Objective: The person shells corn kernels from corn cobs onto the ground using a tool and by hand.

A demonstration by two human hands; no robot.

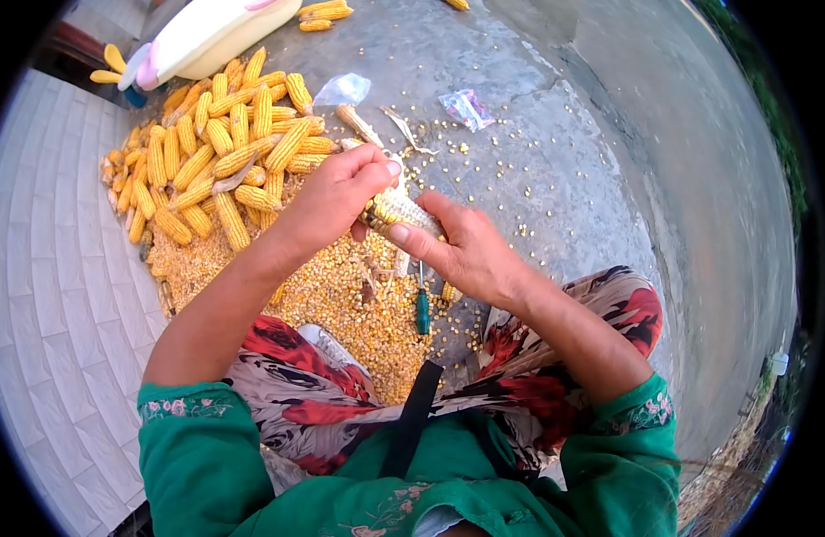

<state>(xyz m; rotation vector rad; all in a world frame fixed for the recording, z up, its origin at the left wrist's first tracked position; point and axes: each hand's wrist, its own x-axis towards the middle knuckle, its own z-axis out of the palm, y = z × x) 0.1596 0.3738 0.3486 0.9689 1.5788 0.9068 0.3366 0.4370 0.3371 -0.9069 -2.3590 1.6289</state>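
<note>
My right hand is wrapped round a partly stripped corn cob, thumb along its near side. Some kernels remain on the cob's left part, while its upper side shows bare. At that left end my left hand is closed, its fingers curled against the cob; whether it also holds anything else is hidden. Below the hands lies a heap of loose kernels. A screwdriver with a green handle rests at the heap's right edge.
A pile of whole yellow cobs stands at the upper left, beside a white and pink tub. Bare cobs, a clear plastic piece and a colourful wrapper lie beyond the hands. Scattered kernels dot the concrete floor.
</note>
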